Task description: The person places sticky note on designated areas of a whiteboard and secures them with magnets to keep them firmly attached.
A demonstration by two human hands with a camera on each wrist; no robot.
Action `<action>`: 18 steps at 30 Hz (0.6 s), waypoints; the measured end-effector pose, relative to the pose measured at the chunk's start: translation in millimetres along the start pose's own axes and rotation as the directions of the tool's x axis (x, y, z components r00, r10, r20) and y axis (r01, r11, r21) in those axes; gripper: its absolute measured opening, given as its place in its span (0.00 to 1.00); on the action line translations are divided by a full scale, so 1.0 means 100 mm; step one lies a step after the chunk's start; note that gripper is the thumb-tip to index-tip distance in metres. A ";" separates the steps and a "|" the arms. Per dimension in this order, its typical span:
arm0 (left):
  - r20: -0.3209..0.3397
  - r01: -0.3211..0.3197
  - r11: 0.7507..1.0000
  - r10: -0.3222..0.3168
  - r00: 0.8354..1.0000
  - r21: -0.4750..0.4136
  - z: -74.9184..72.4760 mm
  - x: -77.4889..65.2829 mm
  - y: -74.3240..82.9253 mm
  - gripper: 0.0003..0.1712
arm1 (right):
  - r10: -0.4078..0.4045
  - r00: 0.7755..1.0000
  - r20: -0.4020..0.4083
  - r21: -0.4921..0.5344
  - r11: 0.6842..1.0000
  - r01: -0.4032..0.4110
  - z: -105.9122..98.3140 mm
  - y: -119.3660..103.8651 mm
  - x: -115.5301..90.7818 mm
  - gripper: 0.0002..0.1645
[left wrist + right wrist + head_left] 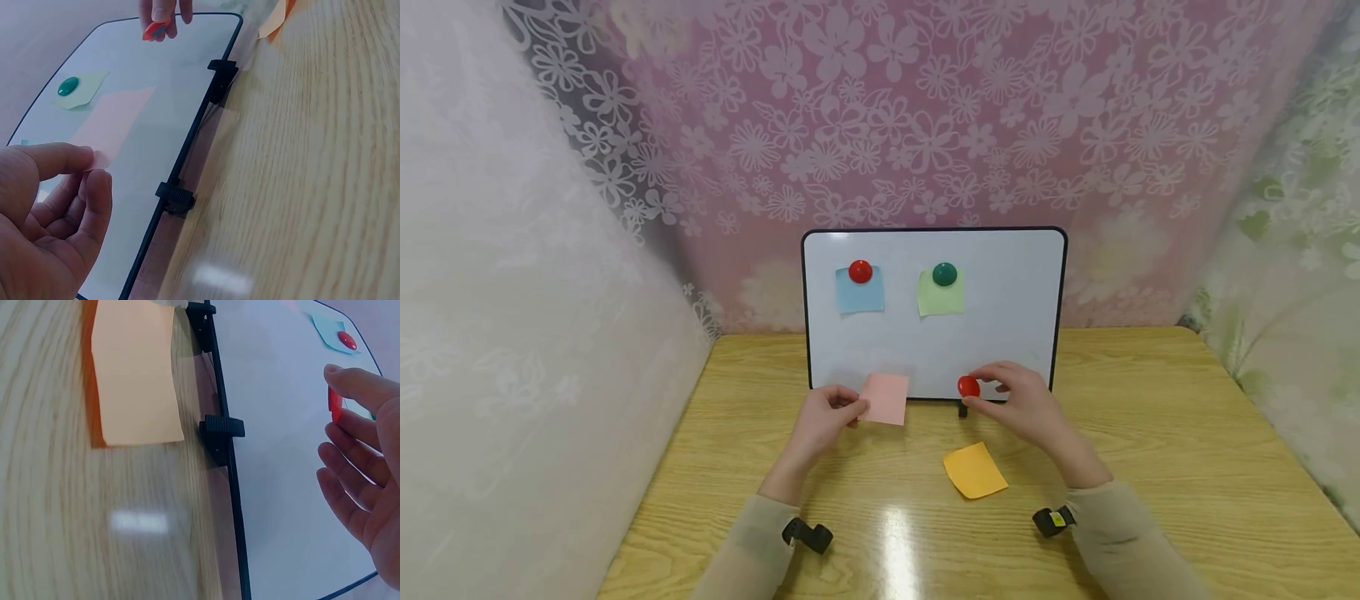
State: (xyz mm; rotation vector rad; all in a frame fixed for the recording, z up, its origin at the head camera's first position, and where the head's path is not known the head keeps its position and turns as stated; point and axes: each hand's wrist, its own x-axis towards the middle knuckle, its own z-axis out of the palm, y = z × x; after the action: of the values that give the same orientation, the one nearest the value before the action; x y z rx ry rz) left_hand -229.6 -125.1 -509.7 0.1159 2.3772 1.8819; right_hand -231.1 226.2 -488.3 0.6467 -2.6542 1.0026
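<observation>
My left hand [826, 419] pinches a pink sticky note [887, 398] by its left edge, in front of the lower part of a whiteboard [1015, 317]. Between thumb and fingers my right hand [1022, 404] holds a round red magnet [967, 387] near the board's lower edge. In the right wrist view that magnet [335, 403] is seen edge-on. Higher on the board, another red magnet [861, 272] sits over the top of a blue sticky note [860, 296]. Beside it a green magnet [944, 274] lies over a light green sticky note [940, 300].
An orange sticky note [975, 471] lies on the wooden table [737, 475] in front of the board. Black feet [222, 427] carry the board's lower edge. Behind stands a pink flowered wall [925, 108], with further walls at both sides.
</observation>
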 end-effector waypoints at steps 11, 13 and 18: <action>-0.022 -0.006 1.000 0.005 1.000 -0.029 0.00 0.00 0.01 0.07 | -0.057 0.998 -0.011 0.006 0.998 0.057 0.12 -0.14 0.12 0.23; -0.028 -0.007 1.000 0.007 1.000 -0.023 -0.01 0.00 0.00 0.08 | -0.078 0.997 -0.017 0.003 0.997 0.078 0.14 -0.18 0.14 0.23; -0.044 0.001 1.000 -0.002 0.999 -0.018 -0.03 0.02 -0.04 0.09 | -0.121 0.992 -0.028 0.016 0.993 0.121 0.21 -0.24 0.22 0.23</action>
State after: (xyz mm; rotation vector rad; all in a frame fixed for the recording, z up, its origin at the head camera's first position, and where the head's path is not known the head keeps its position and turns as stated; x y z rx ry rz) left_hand -232.0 -128.8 -512.9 0.0725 2.3865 1.9248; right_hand -239.6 188.8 -482.0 0.7818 -2.5514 0.9943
